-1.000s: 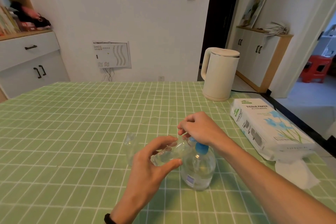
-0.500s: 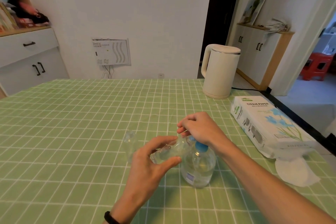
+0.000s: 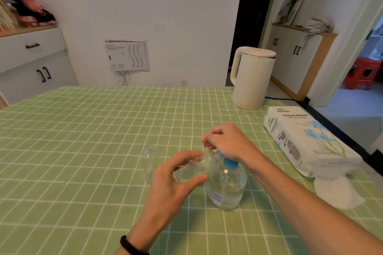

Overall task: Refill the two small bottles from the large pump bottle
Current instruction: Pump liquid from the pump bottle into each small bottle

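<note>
Nearest on the worktop, the left hand grips one small bottle, tilted at the pump bottle spout. The right hand has its fingers curled over the pump. Filling seems under way. Beyond, the second small bottle stands apparently empty.

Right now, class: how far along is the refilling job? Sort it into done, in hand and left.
Done: nothing plainly finished. In hand: the left hand holds the tilted small bottle at the top of the large pump bottle, while the right hand curls over its blue pump head. Left: finishing this fill, then probably the standing small bottle, whose level cannot be read.
</note>
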The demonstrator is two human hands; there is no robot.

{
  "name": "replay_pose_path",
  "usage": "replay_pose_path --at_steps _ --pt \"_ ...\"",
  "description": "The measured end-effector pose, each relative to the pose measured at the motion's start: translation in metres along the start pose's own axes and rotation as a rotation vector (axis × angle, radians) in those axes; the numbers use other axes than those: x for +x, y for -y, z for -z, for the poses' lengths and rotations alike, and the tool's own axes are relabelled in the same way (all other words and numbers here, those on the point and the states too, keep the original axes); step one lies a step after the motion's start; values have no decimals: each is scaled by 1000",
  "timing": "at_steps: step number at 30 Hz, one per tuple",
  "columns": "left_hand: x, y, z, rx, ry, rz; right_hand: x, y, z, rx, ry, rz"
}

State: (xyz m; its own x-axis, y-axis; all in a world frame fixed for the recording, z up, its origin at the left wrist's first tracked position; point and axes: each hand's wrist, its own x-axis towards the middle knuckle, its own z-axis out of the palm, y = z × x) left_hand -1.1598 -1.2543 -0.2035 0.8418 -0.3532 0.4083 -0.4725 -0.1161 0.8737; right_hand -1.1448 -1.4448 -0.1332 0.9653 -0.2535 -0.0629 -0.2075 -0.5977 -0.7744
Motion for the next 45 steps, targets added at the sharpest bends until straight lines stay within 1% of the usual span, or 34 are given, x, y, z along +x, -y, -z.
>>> replay_pose_path --at_steps 6,15,21,24,28,33,35,39,45 --pt "-1 1 -3 6 -10 24 -1 -1 -1 24 -12 -7" --pt "2 -6 1 19 2 3 -4 8 5 -34 -26 38" --pt "2 0 -1 -3 -14 1 3 0 1 61 -19 -10" --pt "-1 1 -3 -4 -10 7 3 -6 -3 66 -1 -26" --pt "-1 0 -3 19 -10 20 2 -4 -2 70 -31 -19" --pt "-4 -4 -3 23 -7 26 -3 -1 -1 66 -26 -16" --pt "-3 -7 -2 8 0 30 -4 3 2 66 -20 1" --pt "2 -9 0 3 3 15 -2 10 6 -10 -16 64" --pt "1 -3 -3 -19 -11 11 0 3 3 100 -52 -1"
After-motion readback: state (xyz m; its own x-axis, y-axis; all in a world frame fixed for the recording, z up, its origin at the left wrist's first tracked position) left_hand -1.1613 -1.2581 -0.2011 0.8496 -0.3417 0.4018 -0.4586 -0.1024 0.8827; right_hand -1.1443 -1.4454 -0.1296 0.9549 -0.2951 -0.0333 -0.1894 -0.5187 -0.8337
